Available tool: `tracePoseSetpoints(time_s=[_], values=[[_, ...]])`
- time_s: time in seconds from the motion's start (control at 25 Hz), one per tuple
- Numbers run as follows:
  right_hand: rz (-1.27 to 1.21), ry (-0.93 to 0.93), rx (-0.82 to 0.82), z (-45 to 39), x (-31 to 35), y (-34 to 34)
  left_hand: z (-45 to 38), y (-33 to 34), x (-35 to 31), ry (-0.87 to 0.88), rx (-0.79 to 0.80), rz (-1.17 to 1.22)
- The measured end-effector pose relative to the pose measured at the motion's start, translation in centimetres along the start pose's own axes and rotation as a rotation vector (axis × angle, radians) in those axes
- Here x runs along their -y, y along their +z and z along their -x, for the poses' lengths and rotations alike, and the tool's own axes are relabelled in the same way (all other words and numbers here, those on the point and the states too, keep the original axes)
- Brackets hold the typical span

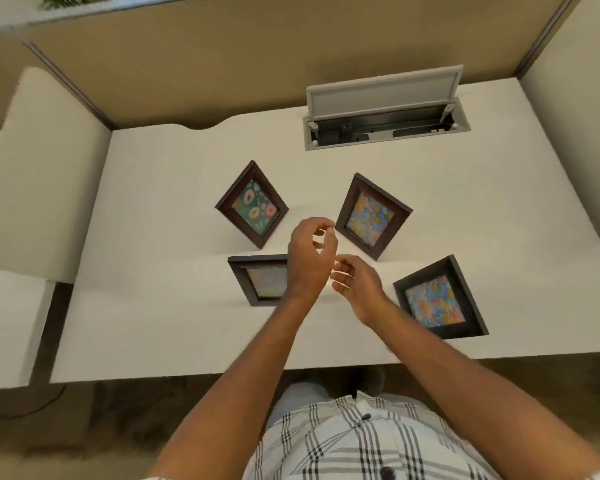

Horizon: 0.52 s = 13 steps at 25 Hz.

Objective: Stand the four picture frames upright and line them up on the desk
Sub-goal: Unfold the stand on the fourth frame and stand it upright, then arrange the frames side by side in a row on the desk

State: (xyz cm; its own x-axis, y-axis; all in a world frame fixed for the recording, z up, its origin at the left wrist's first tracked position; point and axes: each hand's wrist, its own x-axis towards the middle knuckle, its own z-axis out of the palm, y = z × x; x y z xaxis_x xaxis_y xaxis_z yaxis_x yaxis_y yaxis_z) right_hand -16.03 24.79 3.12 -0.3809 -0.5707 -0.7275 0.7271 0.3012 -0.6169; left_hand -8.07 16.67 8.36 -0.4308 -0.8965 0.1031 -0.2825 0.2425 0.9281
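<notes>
Both hands, the left hand (309, 258) and right hand (355, 284), hover with loose, empty grips; the left forearm could nudge the near-left frame (257, 278) along the worktop (153, 323).

Desk (153, 323): white. Four frames: dark brown. Upper-left frame (252, 204) shows doughnuts on green; the other three show pastel floral prints. Shirt (343, 441), bottom centre: white with black plaid.

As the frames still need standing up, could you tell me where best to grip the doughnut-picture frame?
Probably by the two opposite side edges of the doughnut-picture frame, from above. It sits turned like a diamond, clear of its neighbours, so both edges are free. The left hand is nearest.
</notes>
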Motion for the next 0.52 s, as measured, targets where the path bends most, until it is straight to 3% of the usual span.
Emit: tracePoseSetpoints(time_s=[0.16, 0.28, 0.4, 0.52], values=[[0.062, -0.107, 0.174, -4.0, 4.9, 7.4, -6.6, -8.4, 0.1, 0.019, -0.238, -0.039], [0.182, -0.133, 0.250, -6.8, 6.9, 11.8, -10.0, -13.0, 3.4, -0.122, -0.332, -0.118], [0.368, -0.204, 0.247, -9.9, 7.6, 15.7, -11.5, -15.2, 8.1, -0.381, -0.253, -0.236], [0.572, -0.246, 0.226, -11.9, 8.1, 18.1, -11.4, -15.4, 11.7, -0.621, -0.060, -0.067]])
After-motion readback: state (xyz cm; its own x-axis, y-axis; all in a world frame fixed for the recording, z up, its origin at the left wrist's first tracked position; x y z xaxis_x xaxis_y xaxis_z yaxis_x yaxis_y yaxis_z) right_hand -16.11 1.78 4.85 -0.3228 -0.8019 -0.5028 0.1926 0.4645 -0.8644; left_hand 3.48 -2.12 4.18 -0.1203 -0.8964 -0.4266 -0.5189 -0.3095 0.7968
